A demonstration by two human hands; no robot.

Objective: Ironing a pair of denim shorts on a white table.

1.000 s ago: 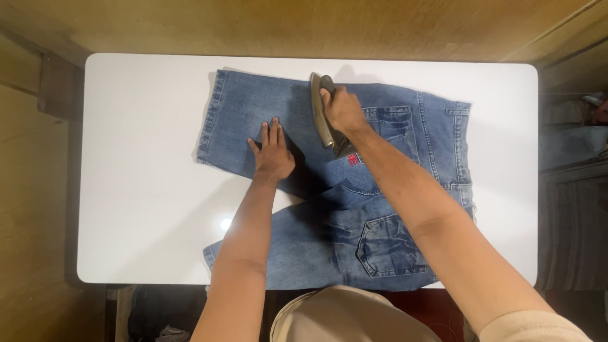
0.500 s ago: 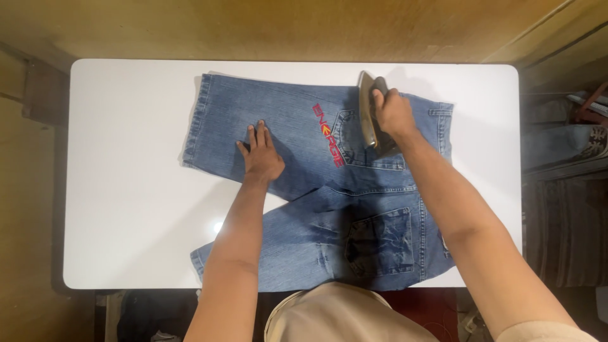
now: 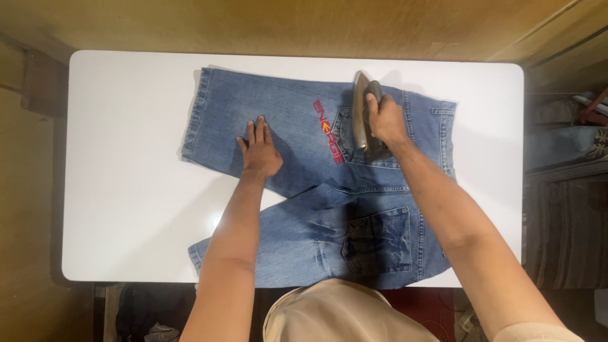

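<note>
Now | left hand (image 3: 260, 152) flat on jeans (image 3: 297, 209) | right hand (image 3: 385, 120) grip wrapped around iron (image 3: 361, 117) handle

One pair of blue denim shorts (image 3: 297, 126), one iron (image 3: 361, 117), one white table (image 3: 120, 177), two hands (left (image 3: 259, 152), right (image 3: 386, 120)).

white table (image 3: 126, 190) | wooden floor (image 3: 285, 25) | folded fabrics at right edge (image 3: 570, 145)

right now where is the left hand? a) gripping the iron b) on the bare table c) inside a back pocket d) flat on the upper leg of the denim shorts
d: the left hand lies palm down on the upper leg of the denim shorts, while the right hand grips the iron.
</note>
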